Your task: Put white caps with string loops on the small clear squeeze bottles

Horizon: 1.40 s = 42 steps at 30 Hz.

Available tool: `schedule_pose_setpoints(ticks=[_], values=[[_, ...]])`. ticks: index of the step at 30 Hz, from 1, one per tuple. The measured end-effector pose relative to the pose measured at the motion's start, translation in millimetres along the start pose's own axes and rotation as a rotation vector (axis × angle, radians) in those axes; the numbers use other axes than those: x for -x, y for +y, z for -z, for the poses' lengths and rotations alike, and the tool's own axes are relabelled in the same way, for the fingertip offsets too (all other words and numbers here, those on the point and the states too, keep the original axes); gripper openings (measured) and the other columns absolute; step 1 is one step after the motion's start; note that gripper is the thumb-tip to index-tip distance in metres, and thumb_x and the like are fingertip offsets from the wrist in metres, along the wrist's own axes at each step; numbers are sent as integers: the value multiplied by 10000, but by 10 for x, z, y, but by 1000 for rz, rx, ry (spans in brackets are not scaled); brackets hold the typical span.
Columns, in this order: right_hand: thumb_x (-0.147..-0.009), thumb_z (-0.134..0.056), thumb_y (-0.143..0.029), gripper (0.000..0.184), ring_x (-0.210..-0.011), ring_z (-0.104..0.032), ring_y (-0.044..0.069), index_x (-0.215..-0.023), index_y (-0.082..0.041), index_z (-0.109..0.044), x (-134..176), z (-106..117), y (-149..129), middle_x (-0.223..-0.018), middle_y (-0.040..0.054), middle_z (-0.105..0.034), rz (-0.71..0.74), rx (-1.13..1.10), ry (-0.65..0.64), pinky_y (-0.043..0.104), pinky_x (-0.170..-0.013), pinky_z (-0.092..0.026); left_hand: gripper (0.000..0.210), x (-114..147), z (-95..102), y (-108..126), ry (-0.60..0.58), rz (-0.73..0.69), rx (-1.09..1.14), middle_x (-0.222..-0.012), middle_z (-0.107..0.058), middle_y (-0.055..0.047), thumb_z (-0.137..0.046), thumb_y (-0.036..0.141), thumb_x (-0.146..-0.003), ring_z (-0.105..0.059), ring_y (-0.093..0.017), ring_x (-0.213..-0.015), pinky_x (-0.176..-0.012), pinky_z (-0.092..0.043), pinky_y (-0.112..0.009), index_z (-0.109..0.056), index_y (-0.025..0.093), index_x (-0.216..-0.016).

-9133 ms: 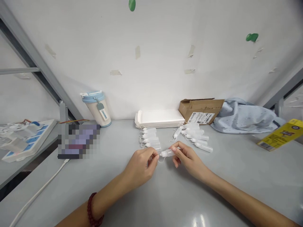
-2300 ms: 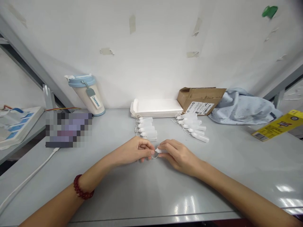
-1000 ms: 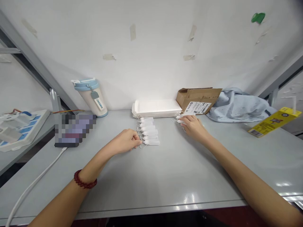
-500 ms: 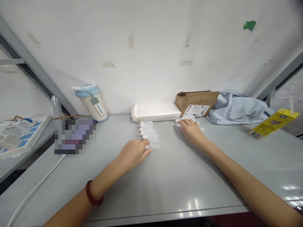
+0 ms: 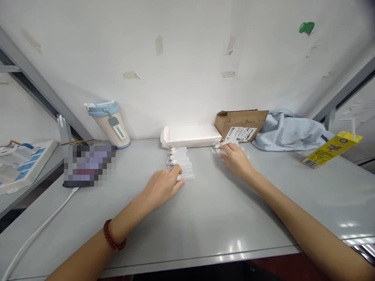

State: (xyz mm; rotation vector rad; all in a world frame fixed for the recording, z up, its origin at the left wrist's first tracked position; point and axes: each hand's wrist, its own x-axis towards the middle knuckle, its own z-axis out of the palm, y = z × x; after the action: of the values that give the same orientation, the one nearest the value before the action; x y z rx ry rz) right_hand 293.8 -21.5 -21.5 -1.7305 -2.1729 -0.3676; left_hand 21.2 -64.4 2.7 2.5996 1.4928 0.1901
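A column of several small white translucent tube-like pieces with thin string loops lies on the grey table, loops pointing left. At the near end of this column is my left hand, its index finger and thumb on either side of the closest pieces. My right hand has its fingers curled over a second group of the same pieces, farther right. The palm and fingers hide most of that group. Just behind both groups sits a stack of flat white trays or box parts.
An open cardboard box and a light blue cloth stand against the wall. A yellow drink carton is at the right. To the left are a tumbler, a blurred phone with its cable, and a power strip.
The view has shifted slightly. My right hand's fingers have bent more around the pieces under them. My left hand stays at the near end of its column.
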Motion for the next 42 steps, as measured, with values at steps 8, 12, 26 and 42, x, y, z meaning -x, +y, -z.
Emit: schedule_pose_setpoints(ticks=[8, 12, 26, 42], values=[[-874, -448, -226, 226, -943, -556, 274, -1026, -120, -577, 1, 50, -22, -978, 131, -634, -12, -105, 62, 361, -774, -421, 223, 5, 62, 8, 23, 31, 65, -606, -574, 12, -403, 386, -874, -548, -191, -565, -520, -313, -262, -468, 187, -950], [-888, -424, -311, 235, -896, -582, 258, -969, -149, -575, 29, 112, -80, -938, 116, -655, -30, -301, 102, 350, -744, -432, 243, 11, 118, 3, 74, 58, 184, -567, -540, 27, -357, 402, -885, -511, -170, -529, -515, -313, -259, -476, 192, -913], [-875, -444, -434, 284, -619, -494, 128, -785, -195, -567, 241, 551, -612, -694, 5, -591, -106, -1072, -322, 248, -559, -382, 281, 20, 127, 109, 20, 25, 678, -649, -558, 21, -413, 338, -857, -506, -122, -563, -546, -373, -231, -556, 176, -1036], [-873, -432, -467, 310, -588, -458, 121, -807, -191, -555, 270, 545, -647, -689, 11, -583, -78, -1137, -373, 260, -559, -381, 266, -2, 81, 147, -112, 93, 1131, -686, -563, 0, -490, 398, -819, -382, -59, -461, -461, -317, -211, -578, 147, -833]])
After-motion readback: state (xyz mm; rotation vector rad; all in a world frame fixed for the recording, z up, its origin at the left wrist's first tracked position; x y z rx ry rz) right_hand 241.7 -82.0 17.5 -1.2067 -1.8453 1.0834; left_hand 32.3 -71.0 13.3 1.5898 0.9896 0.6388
